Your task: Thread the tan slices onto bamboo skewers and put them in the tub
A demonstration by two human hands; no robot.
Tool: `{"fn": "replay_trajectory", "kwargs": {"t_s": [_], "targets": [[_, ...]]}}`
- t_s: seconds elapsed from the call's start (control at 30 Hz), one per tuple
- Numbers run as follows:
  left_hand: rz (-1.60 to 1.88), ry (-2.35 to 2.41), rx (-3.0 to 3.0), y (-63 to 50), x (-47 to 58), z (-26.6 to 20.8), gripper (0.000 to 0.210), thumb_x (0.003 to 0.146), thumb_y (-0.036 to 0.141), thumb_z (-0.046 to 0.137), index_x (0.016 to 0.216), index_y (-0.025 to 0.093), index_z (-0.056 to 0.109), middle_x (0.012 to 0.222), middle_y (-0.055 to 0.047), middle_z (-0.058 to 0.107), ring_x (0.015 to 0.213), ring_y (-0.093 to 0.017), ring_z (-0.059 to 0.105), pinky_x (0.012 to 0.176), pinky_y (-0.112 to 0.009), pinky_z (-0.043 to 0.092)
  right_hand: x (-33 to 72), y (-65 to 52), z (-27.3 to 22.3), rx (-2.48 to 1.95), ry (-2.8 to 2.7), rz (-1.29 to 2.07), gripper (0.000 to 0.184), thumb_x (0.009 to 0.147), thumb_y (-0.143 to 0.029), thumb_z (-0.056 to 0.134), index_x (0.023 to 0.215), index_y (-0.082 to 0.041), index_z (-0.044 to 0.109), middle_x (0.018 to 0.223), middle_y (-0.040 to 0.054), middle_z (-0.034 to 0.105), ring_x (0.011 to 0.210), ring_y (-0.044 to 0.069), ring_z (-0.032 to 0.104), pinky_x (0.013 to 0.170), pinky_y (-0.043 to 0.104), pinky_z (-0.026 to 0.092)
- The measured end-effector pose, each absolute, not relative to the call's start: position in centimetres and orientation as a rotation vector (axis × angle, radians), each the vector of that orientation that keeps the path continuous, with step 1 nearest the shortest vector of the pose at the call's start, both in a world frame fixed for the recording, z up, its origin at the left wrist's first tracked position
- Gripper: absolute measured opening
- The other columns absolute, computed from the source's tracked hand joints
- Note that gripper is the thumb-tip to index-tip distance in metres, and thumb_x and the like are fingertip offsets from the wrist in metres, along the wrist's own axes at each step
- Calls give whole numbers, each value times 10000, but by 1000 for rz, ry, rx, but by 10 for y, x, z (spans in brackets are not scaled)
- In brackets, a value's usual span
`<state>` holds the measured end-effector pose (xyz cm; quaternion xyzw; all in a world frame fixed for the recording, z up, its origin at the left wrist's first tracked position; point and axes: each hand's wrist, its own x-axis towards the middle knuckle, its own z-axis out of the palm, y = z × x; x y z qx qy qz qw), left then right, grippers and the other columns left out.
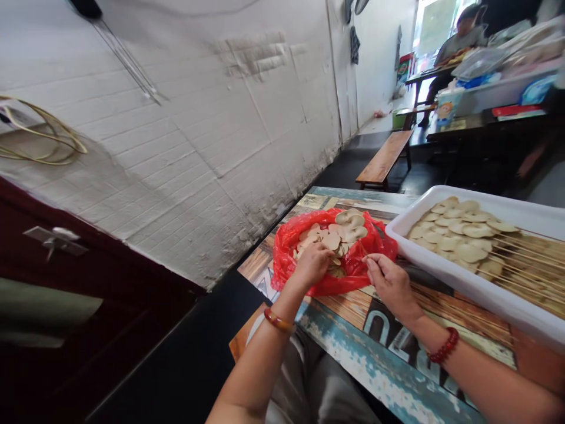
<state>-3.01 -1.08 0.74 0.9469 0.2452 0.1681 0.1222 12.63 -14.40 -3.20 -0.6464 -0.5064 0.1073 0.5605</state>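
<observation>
An opened red plastic bag (289,277) lies on the table, holding many pale, thin round slices (331,238). My left hand (314,263) reaches into it, fingers bent down and closed among the slices; whatever they grip is hidden. At the bag's right side, my right hand (391,284) pinches the end of a thin skewer (362,254). The stick slants up and left toward a few overlapping slices (351,225) that appear threaded on it. To the right, a white tray (412,206) holds rows of similar slices (463,232) on thin wooden skewers (536,250).
The patterned table (339,341) stands beside a stained white wall (247,141). Beyond it is a wooden bench (386,156). A person (461,44) sits at a farther table, near a bin of plastic bags (481,97). At left is a dark red door (88,306).
</observation>
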Motion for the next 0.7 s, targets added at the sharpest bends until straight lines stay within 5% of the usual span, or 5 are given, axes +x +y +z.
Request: {"fn": "replay_trajectory", "kwargs": {"t_s": [0.27, 0.47, 0.7], "targets": [[554, 716, 2567, -9, -34, 13, 76, 649, 97, 549, 609, 162, 551, 685, -26, 554, 747, -155, 497, 711, -280, 375, 127, -141, -36, -1514, -1206, 208, 306, 878, -394, 357, 850, -177, 572, 636, 28, 619, 537, 149, 574, 533, 243, 426], [771, 788, 1732, -6, -39, 20, 192, 677, 297, 613, 725, 153, 495, 608, 19, 548, 540, -92, 519, 538, -207, 384, 126, -142, -35, -1513, -1210, 196, 296, 875, -383, 363, 845, -177, 573, 644, 34, 618, 556, 157, 574, 549, 250, 420], [798, 713, 1187, -10, -44, 26, 371, 595, 271, 708, 903, 117, 571, 744, -52, 642, 599, -125, 597, 581, -240, 453, 126, -143, -34, -1499, -1206, 247, 306, 874, -393, 363, 844, -176, 577, 593, 17, 595, 530, 154, 559, 529, 247, 406]]}}
